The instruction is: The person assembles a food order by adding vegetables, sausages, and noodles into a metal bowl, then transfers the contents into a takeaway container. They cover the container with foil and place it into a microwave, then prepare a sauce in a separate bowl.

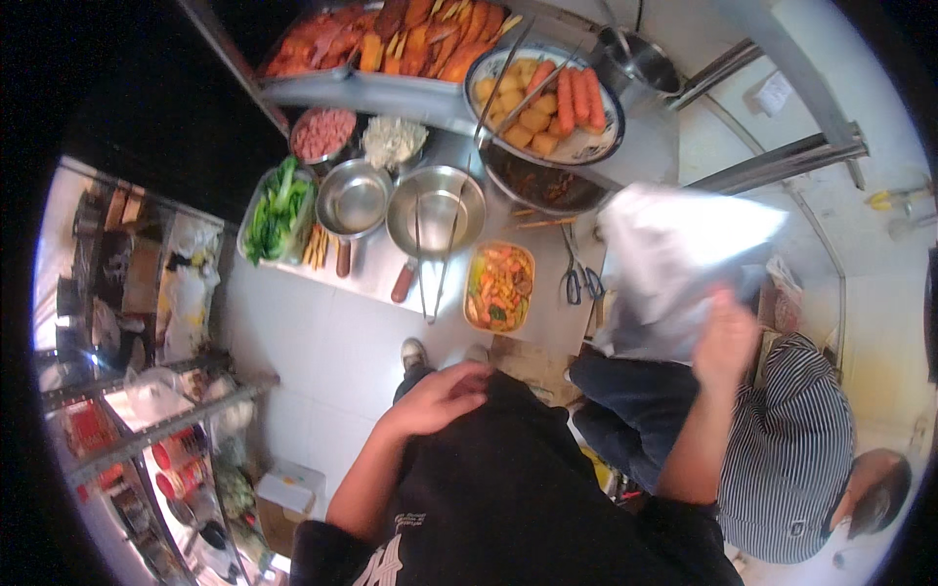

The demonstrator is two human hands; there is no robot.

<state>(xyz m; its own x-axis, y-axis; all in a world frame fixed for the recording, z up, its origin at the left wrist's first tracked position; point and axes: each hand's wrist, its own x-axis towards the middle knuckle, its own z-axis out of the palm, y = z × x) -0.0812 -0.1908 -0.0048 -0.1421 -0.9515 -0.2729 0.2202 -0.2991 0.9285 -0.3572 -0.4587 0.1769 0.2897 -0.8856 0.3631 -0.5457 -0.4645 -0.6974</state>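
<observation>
My right hand (pixel 728 337) is raised at the right side, closed on a shiny silvery-white plastic bag (pixel 664 254); both are blurred by motion. Low in front of my black shirt, my left hand (pixel 447 397) is loosely open and holds nothing. On the counter ahead of it stands a rectangular takeaway container (pixel 500 286) filled with food in reddish broth. Scissors (pixel 575 273) with dark handles lie between that container and the bag. Metal tongs (pixel 433 264) rest across a steel pan (pixel 435 210) with a wooden handle.
A smaller pan (pixel 354 200), a tub of green leaves (pixel 281 210) and bowls of pink meat (pixel 323 134) stand leftward. A patterned plate (pixel 596 142) carries sausages and golden balls, beside a tray of fried food (pixel 430 44). A person in a striped shirt (pixel 791 439) is close at my right.
</observation>
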